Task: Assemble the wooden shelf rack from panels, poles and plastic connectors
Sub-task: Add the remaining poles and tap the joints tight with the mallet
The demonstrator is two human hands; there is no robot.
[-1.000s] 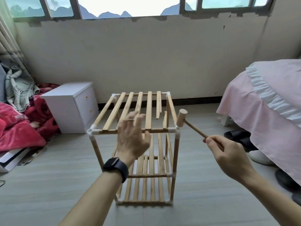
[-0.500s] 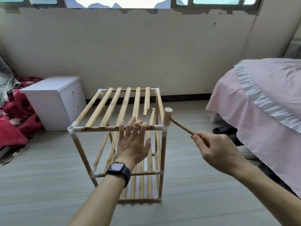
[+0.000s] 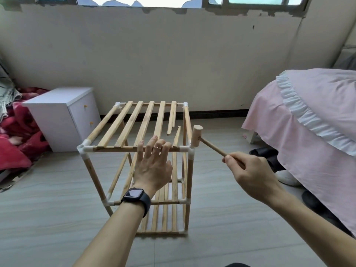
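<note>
Gripping a wooden mallet (image 3: 197, 137) by its handle, the right hand (image 3: 250, 176) holds its head at the near right connector (image 3: 189, 149) of the shelf rack (image 3: 134, 124) standing on the floor (image 3: 57, 218); the left hand (image 3: 154, 166) lies flat-fingered on the near top rail (image 3: 115, 149).

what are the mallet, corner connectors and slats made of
Mallet: pale, bare-looking wood, matte with faint grain.
Corner connector: seemingly white plastic, smooth, with moulded sockets.
Slats: light wood, possibly pine or bamboo; the snapped slat shows a splintered end.

Pale wooden rack (image 3: 146, 122) with white connectors (image 3: 84, 148), white cabinet (image 3: 57, 112), pink bedspread (image 3: 308, 112).
</note>
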